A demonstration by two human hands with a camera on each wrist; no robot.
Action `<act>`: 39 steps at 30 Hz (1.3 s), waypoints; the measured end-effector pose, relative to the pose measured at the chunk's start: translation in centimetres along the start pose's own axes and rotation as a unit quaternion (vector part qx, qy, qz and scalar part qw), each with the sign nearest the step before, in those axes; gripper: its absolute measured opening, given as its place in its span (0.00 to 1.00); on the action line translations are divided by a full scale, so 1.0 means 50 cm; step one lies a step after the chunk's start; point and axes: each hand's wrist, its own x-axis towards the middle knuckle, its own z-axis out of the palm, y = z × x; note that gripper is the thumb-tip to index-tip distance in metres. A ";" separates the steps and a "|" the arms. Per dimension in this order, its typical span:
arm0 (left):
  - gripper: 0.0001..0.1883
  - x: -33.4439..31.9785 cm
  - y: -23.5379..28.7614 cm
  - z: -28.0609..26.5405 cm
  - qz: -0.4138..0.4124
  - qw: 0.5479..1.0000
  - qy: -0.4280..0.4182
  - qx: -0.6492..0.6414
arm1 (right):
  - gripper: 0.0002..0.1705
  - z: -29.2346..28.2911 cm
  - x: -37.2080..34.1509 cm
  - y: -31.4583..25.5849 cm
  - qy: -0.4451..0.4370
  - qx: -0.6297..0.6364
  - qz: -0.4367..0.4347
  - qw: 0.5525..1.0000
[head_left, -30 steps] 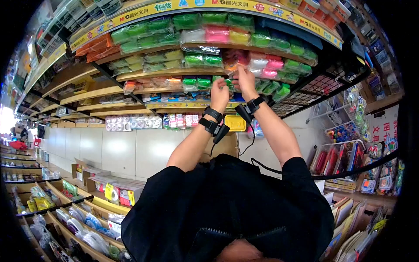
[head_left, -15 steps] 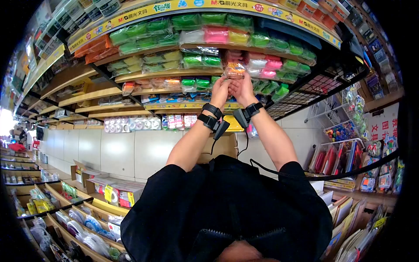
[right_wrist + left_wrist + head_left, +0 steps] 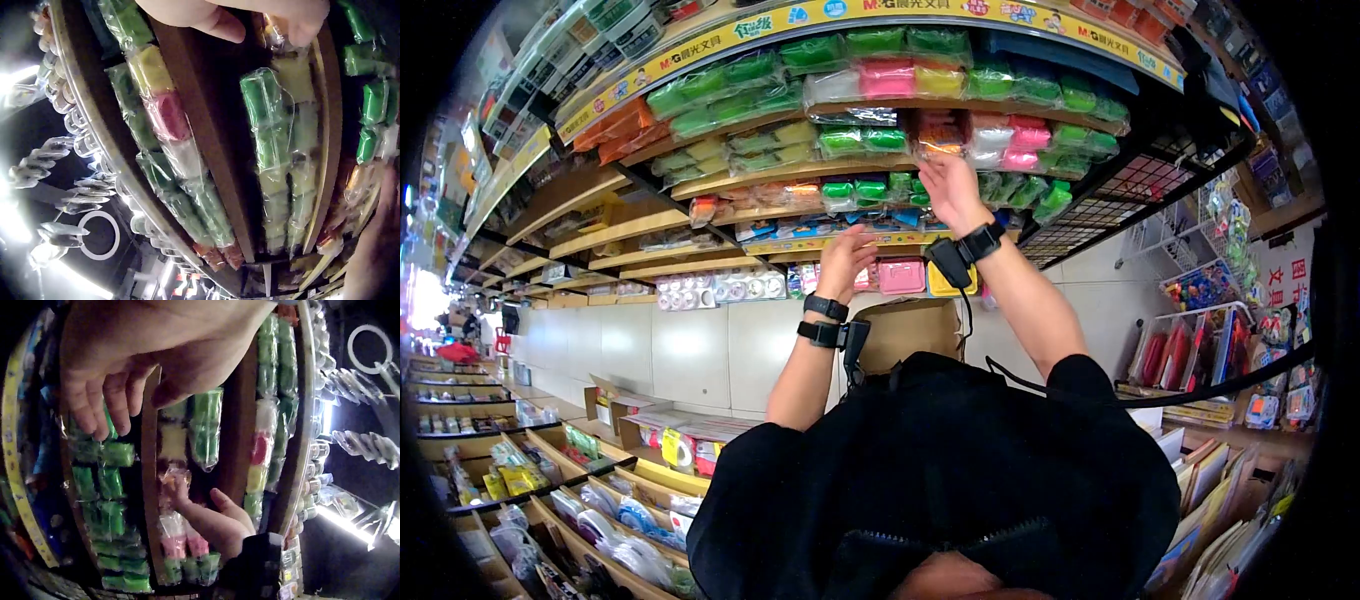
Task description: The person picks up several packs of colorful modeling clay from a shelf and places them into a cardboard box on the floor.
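Observation:
My right hand (image 3: 953,190) reaches to the middle shelf, its fingers at the front of a clear-wrapped orange packet (image 3: 940,138) in the row. From the right wrist, the thumb stands apart from the fingers, which overlap that packet's wrapper (image 3: 275,28). Further down and to the left, my left hand (image 3: 845,262) hangs in front of the lower shelves with loosely bent fingers and nothing in it. Green packets (image 3: 860,140) lie left of the orange one; white and pink packets (image 3: 990,140) lie to its right.
Wooden shelf boards (image 3: 625,230) run left, under a yellow label strip (image 3: 800,25). A black wire rack (image 3: 1095,200) stands to the right. Below the shelves are a pink basket (image 3: 902,277) and an open cardboard box (image 3: 905,335). Slanted bins (image 3: 600,500) stand behind me.
Both hands were together at the orange packet half a second ago. The packet now sits further back in the row. My left hand has drawn away down and left; the right stays at the shelf.

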 end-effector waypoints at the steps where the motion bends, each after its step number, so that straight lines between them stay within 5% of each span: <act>1: 0.22 -0.006 0.008 -0.010 0.010 1.000 -0.003 0.001 | 0.05 0.002 0.016 0.007 0.021 0.007 -0.006 1.000; 13: 0.18 -0.019 0.110 0.033 0.124 0.991 0.021 -0.038 | 0.03 -0.003 0.070 -0.021 0.035 0.001 0.012 0.999; 20: 0.25 0.023 0.144 0.078 0.186 0.978 0.075 -0.060 | 0.16 -0.047 -0.022 -0.024 -0.021 -0.075 0.026 0.997; 21: 0.35 0.037 0.151 0.081 0.171 0.981 0.060 -0.072 | 0.17 -0.053 -0.041 -0.029 -0.004 -0.063 0.043 0.997; 22: 0.35 0.061 0.155 0.081 0.171 0.981 0.060 -0.073 | 0.18 -0.078 -0.050 -0.043 -0.012 -0.093 0.006 0.996; 24: 0.42 0.100 0.164 0.076 0.038 0.978 -0.055 -0.198 | 0.15 -0.100 -0.049 -0.056 -0.029 -0.077 -0.032 0.996; 29: 0.52 0.144 0.201 0.124 -0.054 0.950 -0.012 -0.307 | 0.13 -0.124 -0.013 -0.165 0.016 -0.061 -0.099 0.993; 34: 0.46 0.180 0.206 0.129 -0.064 0.947 0.015 -0.316 | 0.20 -0.131 0.023 -0.219 0.081 -0.051 -0.003 0.995; 36: 0.37 0.205 0.197 0.116 -0.034 0.957 -0.062 -0.281 | 0.22 -0.139 0.034 -0.219 0.078 -0.064 0.000 0.995; 37: 0.31 0.209 0.197 0.127 -0.043 0.959 0.021 -0.280 | 0.22 -0.138 0.035 -0.219 0.078 -0.062 -0.004 0.995; 39: 0.29 0.210 0.191 0.132 -0.016 0.961 0.006 -0.275 | 0.21 -0.126 0.031 -0.218 0.075 -0.064 -0.012 0.995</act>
